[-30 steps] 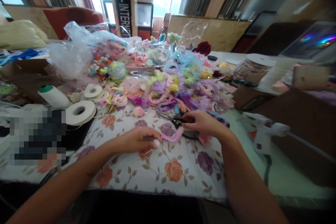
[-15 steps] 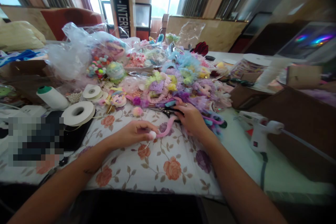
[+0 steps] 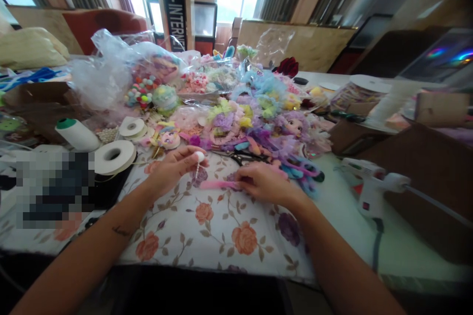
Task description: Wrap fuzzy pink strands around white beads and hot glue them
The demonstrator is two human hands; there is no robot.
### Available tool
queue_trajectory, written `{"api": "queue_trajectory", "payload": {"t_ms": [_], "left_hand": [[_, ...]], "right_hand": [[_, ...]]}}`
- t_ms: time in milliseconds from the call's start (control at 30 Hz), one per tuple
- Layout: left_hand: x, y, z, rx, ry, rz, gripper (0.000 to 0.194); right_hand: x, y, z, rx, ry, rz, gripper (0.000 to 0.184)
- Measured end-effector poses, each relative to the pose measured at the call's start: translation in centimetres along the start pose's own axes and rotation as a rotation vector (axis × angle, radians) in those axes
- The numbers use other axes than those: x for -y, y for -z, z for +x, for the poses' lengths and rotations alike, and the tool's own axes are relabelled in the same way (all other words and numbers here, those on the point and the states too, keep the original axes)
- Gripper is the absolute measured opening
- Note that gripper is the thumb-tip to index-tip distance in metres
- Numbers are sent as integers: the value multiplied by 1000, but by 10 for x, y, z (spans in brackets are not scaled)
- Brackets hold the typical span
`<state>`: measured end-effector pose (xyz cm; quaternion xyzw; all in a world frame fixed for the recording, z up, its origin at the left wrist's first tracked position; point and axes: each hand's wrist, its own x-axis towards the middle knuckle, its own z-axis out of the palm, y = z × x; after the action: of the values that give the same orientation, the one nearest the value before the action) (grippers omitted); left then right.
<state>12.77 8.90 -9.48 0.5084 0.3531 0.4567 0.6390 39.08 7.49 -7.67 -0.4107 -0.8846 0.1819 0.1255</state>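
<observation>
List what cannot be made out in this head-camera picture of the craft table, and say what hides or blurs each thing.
- Pixelated block, left of the table: masked, contents unreadable.
- Right hand: its fingertips cover the end of the pink fuzzy strip, so the grip is unclear.
- Left hand: the white bead and its dangling string are too small to identify.
- Scissors: partly buried under the trimmings.
- Black sign: cut off by the top edge.

Left hand (image 3: 170, 170) pinches a white pom-pom (image 3: 199, 156); right hand (image 3: 263, 183) grips a pink strip (image 3: 218, 184) (on floral cloth (image 3: 221, 231)).
</observation>
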Motion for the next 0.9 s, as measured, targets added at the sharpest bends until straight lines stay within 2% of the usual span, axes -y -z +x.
{"api": "queue_trajectory", "payload": {"t_ms": [100, 200, 367, 500, 667, 733, 833, 900], "left_hand": [[2, -5, -6, 246, 71, 287, 27], [7, -10, -7, 354, 15, 565, 29], [13, -12, -7, 359, -53, 703, 31], [13, -12, -9, 374, -75, 735, 30], [3, -14, -14, 320, -145, 737, 28], [1, -14, -14, 316, -102, 657, 29], [3, -13, -12, 373, 14, 539, 29], [8, -13, -9, 362, 26, 535, 28]], "right_hand": [[-1, 0, 0, -8, -108, -41, 12], [-3, -2, 3, -98, -168, -87, 8], [-10, -2, 5, -187, -133, -230, 17], [-6, -3, 3, -258, -102, -128, 8], [1, -10, 3, -117, -28, -8, 10], [0, -12, 4, -100, -28, -14, 13], [-2, -14, 5, -126, -31, -36, 17], [-5, -14, 6, -161, -39, -66, 18]]}}
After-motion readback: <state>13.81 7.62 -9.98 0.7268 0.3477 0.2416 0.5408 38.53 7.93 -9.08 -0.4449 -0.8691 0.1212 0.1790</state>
